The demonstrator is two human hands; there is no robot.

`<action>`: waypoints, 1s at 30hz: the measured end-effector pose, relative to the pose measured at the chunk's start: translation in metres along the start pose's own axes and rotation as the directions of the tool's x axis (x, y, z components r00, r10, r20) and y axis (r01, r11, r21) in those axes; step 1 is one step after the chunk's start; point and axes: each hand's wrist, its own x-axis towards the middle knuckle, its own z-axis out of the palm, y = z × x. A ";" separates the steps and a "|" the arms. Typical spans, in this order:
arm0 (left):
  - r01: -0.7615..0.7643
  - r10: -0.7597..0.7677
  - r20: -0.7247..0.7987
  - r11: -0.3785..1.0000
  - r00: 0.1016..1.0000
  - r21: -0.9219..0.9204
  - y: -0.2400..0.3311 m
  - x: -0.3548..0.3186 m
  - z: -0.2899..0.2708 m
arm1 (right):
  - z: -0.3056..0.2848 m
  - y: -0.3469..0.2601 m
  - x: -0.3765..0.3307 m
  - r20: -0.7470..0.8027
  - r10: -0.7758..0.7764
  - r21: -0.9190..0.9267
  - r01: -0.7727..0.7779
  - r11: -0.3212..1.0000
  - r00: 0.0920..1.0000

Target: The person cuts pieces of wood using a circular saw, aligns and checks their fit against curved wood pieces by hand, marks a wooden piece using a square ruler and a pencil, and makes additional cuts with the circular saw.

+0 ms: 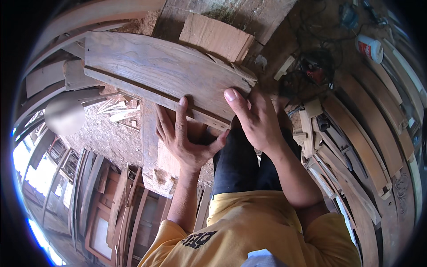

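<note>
**One big plank, held by two hands**

One wide, curved wooden plank point(164, 73) is held up above the person's knees. It looks heavy, stiff and rough, so its near edge is best gripped. The left hand point(184, 140) and right hand point(253, 118) are clamped there. One white bottle point(370, 48) is seen far off.

woodworking workshop | stacked planks point(356, 129) | sawdust floor point(111, 138) | power tool point(313, 71)
</note>
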 end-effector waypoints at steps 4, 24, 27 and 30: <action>0.000 0.000 -0.010 1.000 1.000 -0.013 -0.001 -0.001 -0.001 | 0.001 -0.007 0.001 0.002 -0.001 -0.015 0.001 1.000 1.000; 0.054 -0.057 0.017 0.990 0.998 0.133 -0.011 -0.024 -0.012 | -0.177 0.439 0.107 0.051 0.237 -0.969 -0.009 0.247 0.970; 0.088 -0.074 -0.104 0.986 0.992 0.142 -0.039 -0.058 -0.030 | -0.243 0.559 0.128 -0.117 -0.021 -0.991 -0.118 -0.060 0.993; 0.223 -0.219 -0.109 0.975 0.970 0.023 -0.065 -0.079 -0.036 | -0.320 0.617 0.154 -0.274 -0.085 -0.948 -0.284 -0.140 0.958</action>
